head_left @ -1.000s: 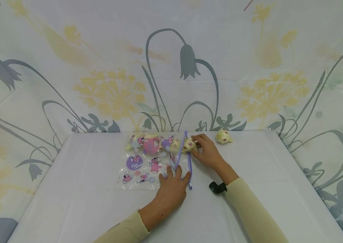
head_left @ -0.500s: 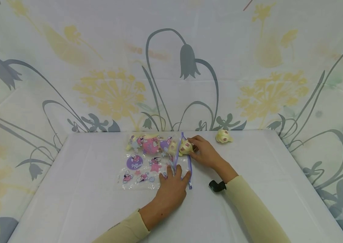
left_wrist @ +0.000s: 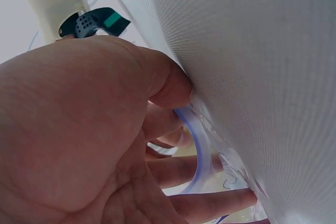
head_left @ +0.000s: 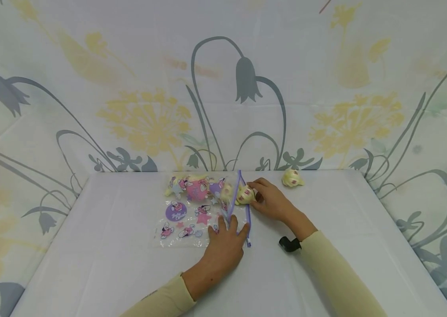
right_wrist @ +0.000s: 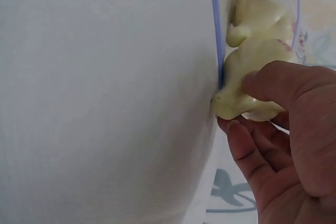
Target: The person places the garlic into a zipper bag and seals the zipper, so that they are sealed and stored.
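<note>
The pale-yellow, glossy, bulb-shaped piece, pinched by the right hand, sits in the two-o'clock mouth of the clear, printed plastic bag; the spread left hand rests at five. Seemingly mid-insertion, it needs pushing toward nine.

On the table lies the bag, with inner bulbs along its far side, the held bulb at its right-side mouth within the right hand, the left hand on its near-right part, the loose bulb farther right by the back edge, and the curtain standing behind.
</note>
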{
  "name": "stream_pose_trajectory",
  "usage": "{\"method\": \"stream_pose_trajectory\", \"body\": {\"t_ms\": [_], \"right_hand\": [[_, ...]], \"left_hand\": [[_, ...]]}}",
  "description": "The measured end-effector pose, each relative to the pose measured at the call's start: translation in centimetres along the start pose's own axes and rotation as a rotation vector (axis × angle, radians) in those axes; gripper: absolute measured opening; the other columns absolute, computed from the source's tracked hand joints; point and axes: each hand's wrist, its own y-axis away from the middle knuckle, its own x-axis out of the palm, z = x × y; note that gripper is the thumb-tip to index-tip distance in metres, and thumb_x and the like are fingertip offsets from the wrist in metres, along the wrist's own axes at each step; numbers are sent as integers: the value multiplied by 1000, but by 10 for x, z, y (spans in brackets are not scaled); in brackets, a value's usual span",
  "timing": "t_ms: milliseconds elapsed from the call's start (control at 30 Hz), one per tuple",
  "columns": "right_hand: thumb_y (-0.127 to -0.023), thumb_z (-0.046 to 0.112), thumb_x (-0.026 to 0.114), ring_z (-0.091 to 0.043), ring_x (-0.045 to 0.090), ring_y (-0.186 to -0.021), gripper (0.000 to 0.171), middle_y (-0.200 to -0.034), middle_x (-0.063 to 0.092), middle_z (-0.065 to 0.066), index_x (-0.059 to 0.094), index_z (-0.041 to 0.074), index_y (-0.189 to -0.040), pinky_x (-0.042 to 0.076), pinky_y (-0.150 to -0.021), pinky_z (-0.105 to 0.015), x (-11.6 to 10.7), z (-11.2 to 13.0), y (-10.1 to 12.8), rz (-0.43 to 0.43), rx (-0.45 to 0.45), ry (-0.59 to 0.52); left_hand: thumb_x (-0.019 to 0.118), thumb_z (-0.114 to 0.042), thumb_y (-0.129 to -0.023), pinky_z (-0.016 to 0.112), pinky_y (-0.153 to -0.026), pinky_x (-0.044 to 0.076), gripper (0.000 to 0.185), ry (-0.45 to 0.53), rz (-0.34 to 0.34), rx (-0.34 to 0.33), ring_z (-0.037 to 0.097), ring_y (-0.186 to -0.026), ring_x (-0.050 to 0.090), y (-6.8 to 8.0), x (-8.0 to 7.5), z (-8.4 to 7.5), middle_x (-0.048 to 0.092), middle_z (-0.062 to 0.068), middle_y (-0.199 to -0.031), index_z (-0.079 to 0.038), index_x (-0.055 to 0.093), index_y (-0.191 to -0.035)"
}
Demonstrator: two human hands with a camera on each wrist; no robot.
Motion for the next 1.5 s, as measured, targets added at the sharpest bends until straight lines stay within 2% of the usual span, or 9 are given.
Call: {"method": "stream_pose_trajectory", "body": {"t_ms": [267, 467, 733, 1067, 1333, 1500], "right_hand": [[-91, 0, 75, -18, 63, -86, 55, -131, 62, -14, 59, -6, -143, 55, -75, -31, 1, -3, -3, -28, -75, -13], [-93, 0, 73, -18, 63, -88, 55, -132, 61, -15, 57, -7, -145, 55, -76, -31, 4, 3, -7, 4, -57, -16], [-95, 3, 74, -16, 61, -89, 57, -135, 59, -15, 55, -7, -148, 54, -76, -29, 9, 15, -11, 44, -28, 32], [-96, 5, 75, -14, 60, -87, 57, -131, 59, -16, 56, -7, -148, 54, -77, -29, 13, 23, -14, 46, -39, 57], [-98, 5, 75, -13, 65, -87, 54, -129, 60, -16, 57, -7, -147, 58, -79, -28, 19, 29, -18, 54, -58, 11], [-97, 5, 75, -15, 64, -86, 53, -127, 60, -17, 57, -8, -146, 57, -79, -29, 21, 32, -22, 56, -84, 22]], "left_hand": [[76, -35, -96, 65, -90, 57, 55, 3, -4, -4, 50, -132, 57, 0, -1, -1, 56, 18, -145, -24, 62, -149], [76, -34, -96, 65, -91, 56, 56, 13, 11, -10, 50, -133, 57, 0, -1, -1, 55, 18, -147, -24, 62, -149], [77, -37, -96, 65, -91, 57, 57, -1, 10, -9, 51, -133, 57, 0, 2, 0, 56, 19, -147, -24, 62, -149], [77, -38, -96, 65, -91, 57, 58, 1, 16, 4, 51, -133, 57, 0, 1, 0, 55, 20, -147, -23, 62, -149], [78, -38, -96, 65, -91, 57, 58, 0, 20, 8, 51, -133, 57, -1, 2, 1, 55, 20, -147, -23, 62, -149], [78, -38, -95, 63, -89, 58, 57, -30, -18, 16, 50, -130, 59, 0, 2, 1, 56, 19, -145, -23, 63, -148]]}}
